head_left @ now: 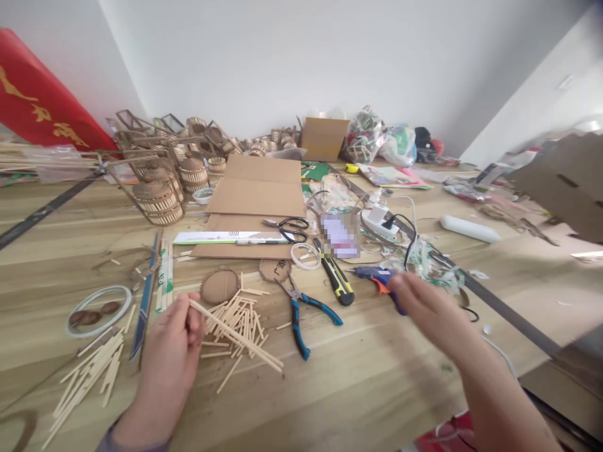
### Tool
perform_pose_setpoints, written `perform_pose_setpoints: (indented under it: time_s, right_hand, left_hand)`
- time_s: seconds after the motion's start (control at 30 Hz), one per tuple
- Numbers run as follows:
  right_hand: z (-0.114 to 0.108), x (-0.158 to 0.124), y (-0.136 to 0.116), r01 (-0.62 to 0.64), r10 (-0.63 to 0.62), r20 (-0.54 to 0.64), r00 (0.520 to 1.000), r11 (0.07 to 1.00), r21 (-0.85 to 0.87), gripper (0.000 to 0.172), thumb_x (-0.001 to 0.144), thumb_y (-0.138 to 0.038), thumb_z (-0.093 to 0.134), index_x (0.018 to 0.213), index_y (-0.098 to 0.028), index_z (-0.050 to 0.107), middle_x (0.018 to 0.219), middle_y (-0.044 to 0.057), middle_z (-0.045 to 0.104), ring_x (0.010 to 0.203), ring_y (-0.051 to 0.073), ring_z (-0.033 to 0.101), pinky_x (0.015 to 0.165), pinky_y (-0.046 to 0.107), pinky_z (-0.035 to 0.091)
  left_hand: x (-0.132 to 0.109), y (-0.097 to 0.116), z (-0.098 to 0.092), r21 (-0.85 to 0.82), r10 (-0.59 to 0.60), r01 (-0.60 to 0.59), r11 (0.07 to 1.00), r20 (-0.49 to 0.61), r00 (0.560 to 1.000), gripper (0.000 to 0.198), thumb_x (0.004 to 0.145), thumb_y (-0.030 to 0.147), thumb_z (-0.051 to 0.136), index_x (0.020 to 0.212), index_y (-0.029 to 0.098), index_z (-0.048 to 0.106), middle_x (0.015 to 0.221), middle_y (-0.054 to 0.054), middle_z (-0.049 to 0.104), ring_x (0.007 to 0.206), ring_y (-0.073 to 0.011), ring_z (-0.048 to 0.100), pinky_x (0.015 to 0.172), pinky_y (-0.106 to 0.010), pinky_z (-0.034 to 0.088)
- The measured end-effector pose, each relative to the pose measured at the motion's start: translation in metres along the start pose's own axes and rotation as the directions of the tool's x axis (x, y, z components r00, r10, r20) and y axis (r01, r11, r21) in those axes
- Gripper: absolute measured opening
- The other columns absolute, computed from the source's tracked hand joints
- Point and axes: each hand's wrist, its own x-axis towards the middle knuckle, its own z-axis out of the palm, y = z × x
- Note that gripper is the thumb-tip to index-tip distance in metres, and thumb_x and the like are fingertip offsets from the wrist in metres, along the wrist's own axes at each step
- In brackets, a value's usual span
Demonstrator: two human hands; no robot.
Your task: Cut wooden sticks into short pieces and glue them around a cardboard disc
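My left hand [172, 342] is closed on thin wooden sticks [240, 339], at least two, that slant down to the right over the pile. Beneath them lies a heap of short wooden sticks [242, 317]. A round cardboard disc [220, 286] rests just behind the heap. My right hand [424, 301], slightly blurred, reaches over a blue glue gun [374, 274] with an orange trigger. Its fingers are stretched out and overlap the gun's rear; I cannot tell whether they touch it. Blue-handled pliers [301, 311] lie spread between my hands.
Near the pliers are a yellow-black utility knife [336, 276], a tape ring [305, 256], scissors [292, 227] and a phone [340, 235]. Cardboard sheets [259, 185] lie behind them. Small wooden buckets [157, 194] stand at back left. A power strip [379, 223] with cords sits right of the phone.
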Motion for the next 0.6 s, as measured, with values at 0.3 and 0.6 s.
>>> perform_pose_setpoints:
  time_s: [0.3,0.6]
  right_hand:
    - [-0.040,0.070,0.019,-0.116,-0.129,-0.448,0.885,0.870,-0.480,0.051,0.083,-0.049,0.051,0.106,-0.004,0.059,0.128,0.038,0.045,0.126,0.061,0.025,0.093,0.074,0.021]
    - [0.105,-0.031,-0.060,0.440,-0.374,0.633,0.678,0.896,0.058,0.027,0.087,-0.039,0.056,0.094,-0.019,0.074,0.074,0.002,0.071,0.062,0.015,0.060,0.054,0.023,0.041]
  left_hand:
    - [-0.004,-0.013,-0.001,0.109,-0.006,0.001,0.994,0.050,0.999,0.020,0.080,0.037,0.065,0.080,0.016,0.064,0.043,0.008,0.043,0.037,-0.0060,0.031,0.038,-0.016,0.023]
    - [-0.012,-0.016,0.006,0.247,0.015,-0.038,0.968,0.092,0.996,0.045,0.068,0.057,0.069,0.077,0.013,0.062,0.043,0.007,0.048,0.038,-0.0059,0.034,0.038,-0.016,0.024]
